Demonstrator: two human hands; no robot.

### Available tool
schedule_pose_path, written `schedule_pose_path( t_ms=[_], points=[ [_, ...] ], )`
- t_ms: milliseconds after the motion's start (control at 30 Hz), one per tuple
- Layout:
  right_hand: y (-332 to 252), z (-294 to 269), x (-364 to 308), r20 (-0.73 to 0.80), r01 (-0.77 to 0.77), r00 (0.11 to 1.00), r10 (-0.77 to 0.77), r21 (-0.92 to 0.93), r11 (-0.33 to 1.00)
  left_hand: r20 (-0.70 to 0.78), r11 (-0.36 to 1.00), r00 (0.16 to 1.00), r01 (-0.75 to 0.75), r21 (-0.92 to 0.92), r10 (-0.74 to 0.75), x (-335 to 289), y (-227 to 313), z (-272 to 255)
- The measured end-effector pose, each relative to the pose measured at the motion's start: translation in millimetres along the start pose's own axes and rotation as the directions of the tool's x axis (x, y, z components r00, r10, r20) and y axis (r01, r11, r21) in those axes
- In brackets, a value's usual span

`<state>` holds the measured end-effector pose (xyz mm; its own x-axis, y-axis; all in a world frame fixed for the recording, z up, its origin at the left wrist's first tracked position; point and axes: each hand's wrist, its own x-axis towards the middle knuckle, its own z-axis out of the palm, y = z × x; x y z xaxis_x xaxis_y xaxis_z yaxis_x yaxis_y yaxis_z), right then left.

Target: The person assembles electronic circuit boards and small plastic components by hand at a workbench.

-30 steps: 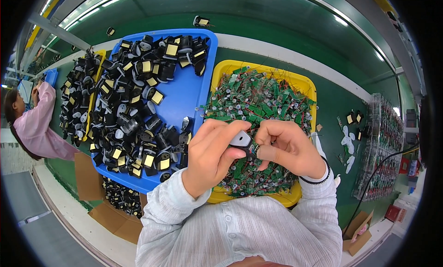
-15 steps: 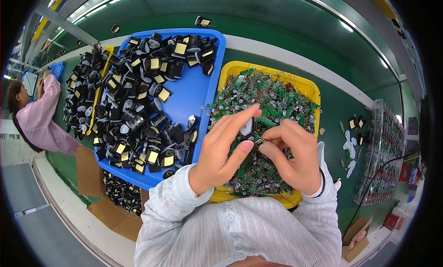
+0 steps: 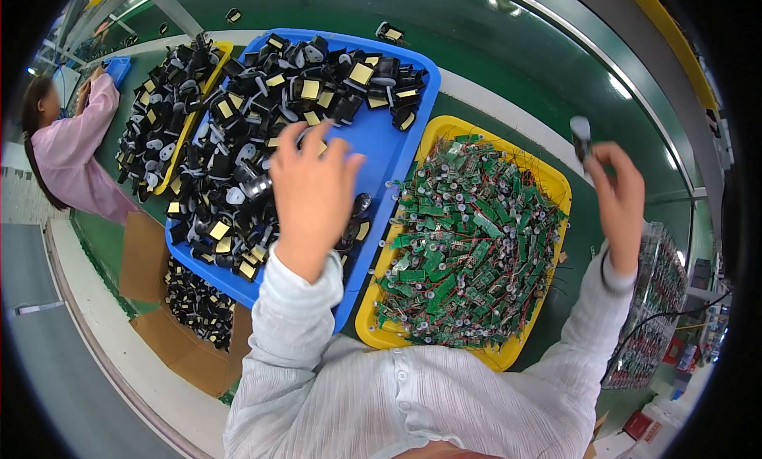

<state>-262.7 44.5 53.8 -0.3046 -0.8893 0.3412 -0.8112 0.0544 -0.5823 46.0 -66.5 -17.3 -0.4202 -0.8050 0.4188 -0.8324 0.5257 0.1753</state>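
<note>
Black plug shell [image 3: 582, 136] pinched in right hand [image 3: 619, 193].

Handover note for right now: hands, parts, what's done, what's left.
Left hand: fingers spread over the blue tray of black plug housings; whether it grips one cannot be told.
Right hand: raised to the right of the yellow tray, pinching one small dark part with a light end.
Yellow tray holds a heap of green circuit boards. A second yellow tray on the left and a cardboard box below hold more black housings.
Done: one part is in the right hand.
Left: both heaps look large, so most of the parts seem still to be handled.
</note>
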Motion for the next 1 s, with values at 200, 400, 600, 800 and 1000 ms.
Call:
schedule_pose_path(
  t_ms=[200,400,600,800,1000],
  points=[
    [142.5,49.8,64.8,0.019,0.013,1.0,-0.004,-0.465,0.885,0.034,0.952,0.994,0.088,0.293,-0.102,2.0,-38.5,36.9],
    [159.1,70.1,70.0,0.121,-0.035,0.987,0.104,-0.473,0.88,0.113,0.935,0.993,-0.005,0.354,-0.037,0.4,-40.4,45.3],
    [79.8,33.7,44.5,0.138,0.036,0.99,-0.02,-0.114,0.993,0.157,0.936,0.986,-0.108,0.334,0.058,1.5,-31.3,41.3],
    [-34.7,39.0,-8.3,0.464,0.303,0.834,-0.299,0.068,0.951,0.211,0.974,0.978,-0.056,0.218,0.009,3.0,-29.3,39.0],
    [-54.2,55.7,-40.3,0.424,0.339,0.88,-0.215,-0.244,0.909,-0.117,0.994,0.992,-0.053,-0.092,0.042,13.2,-5.9,17.3]
  ],
)
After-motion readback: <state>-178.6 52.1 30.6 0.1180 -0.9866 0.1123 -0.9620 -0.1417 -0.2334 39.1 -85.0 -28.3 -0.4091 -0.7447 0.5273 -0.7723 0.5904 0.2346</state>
